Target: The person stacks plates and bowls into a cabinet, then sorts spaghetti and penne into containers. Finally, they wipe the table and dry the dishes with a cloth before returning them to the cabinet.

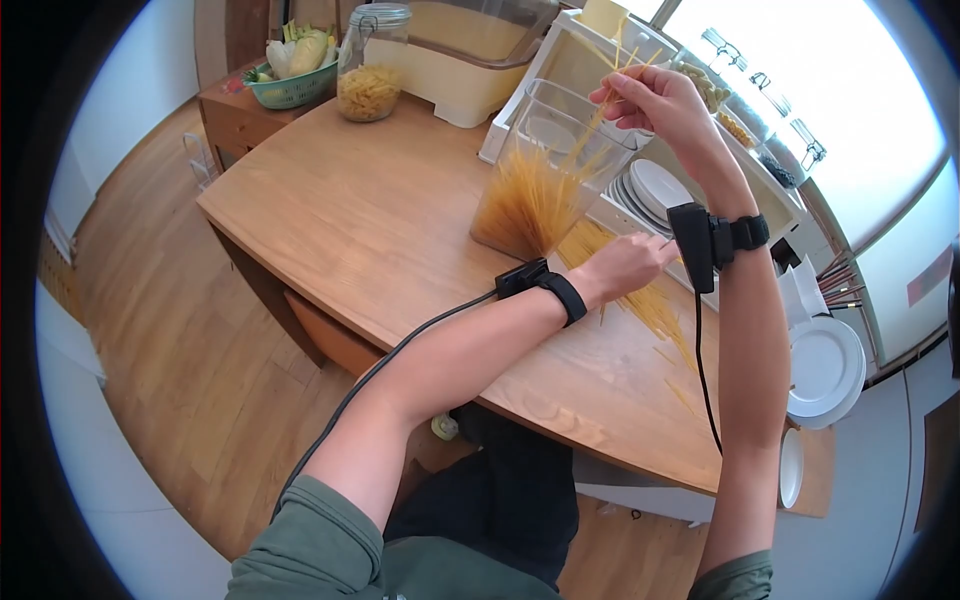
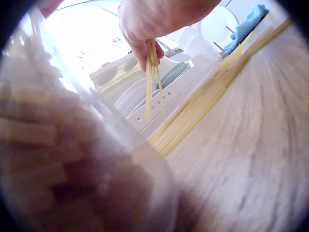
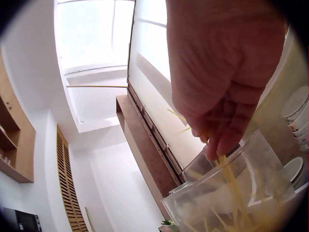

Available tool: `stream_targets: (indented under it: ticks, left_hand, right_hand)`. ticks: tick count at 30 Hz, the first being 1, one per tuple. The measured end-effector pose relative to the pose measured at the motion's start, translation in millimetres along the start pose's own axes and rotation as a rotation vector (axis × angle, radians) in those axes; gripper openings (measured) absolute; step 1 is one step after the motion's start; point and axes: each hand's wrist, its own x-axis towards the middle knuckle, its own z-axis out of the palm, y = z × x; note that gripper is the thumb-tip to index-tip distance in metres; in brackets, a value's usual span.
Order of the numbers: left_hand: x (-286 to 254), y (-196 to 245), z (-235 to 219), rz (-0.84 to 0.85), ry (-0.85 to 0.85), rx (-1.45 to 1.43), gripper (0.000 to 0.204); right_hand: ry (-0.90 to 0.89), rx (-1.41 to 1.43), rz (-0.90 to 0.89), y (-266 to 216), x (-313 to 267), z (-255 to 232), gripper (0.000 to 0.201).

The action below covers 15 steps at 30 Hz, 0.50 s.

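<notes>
A tall clear container (image 1: 508, 155) stands on the wooden table, with a fanned bundle of spaghetti (image 1: 530, 200) inside. My right hand (image 1: 655, 105) is raised over its rim and pinches several spaghetti strands (image 3: 231, 181). Their lower part reaches down into the container, and their upper ends poke out above the fingers. Lower down, my left hand (image 1: 622, 268) is beside the container, over loose spaghetti (image 1: 655, 315) strewn along the table. Between its thumb and fingers it pinches a few strands (image 2: 153, 72), which point downward in the left wrist view.
White plates (image 1: 660, 190) stand in a white rack behind the container. A lidded glass jar of pasta (image 1: 368, 90) and a cream bin (image 1: 465, 75) are at the back. A green basket of vegetables (image 1: 292, 85) sits at the far left. More plates (image 1: 825, 370) are at right.
</notes>
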Motion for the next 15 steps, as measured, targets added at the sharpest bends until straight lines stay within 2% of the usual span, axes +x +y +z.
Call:
stream_targets:
  ticks: [5,7,12,15]
  left_hand:
    - [0.9,1.6,-6.6,0.033,0.007,0.0,0.026]
    - [0.0,1.5,-8.5,0.002,-0.148,0.044,0.022]
    - [-3.8,-3.3,4.8,0.039,-0.083,0.054,0.016]
    - [-5.1,-5.5,6.9,0.045,-0.073,0.067,0.014]
  right_hand:
    - [-0.071,0.033,0.013,-0.2,-5.2,1.1,0.028]
    - [-0.07,0.021,0.005,0.0,-5.3,3.9,0.027]
    - [-0.095,-0.049,0.003,-0.7,-2.3,6.7,0.025]
    - [-0.107,-0.204,-0.023,5.6,2.3,2.6,0.024]
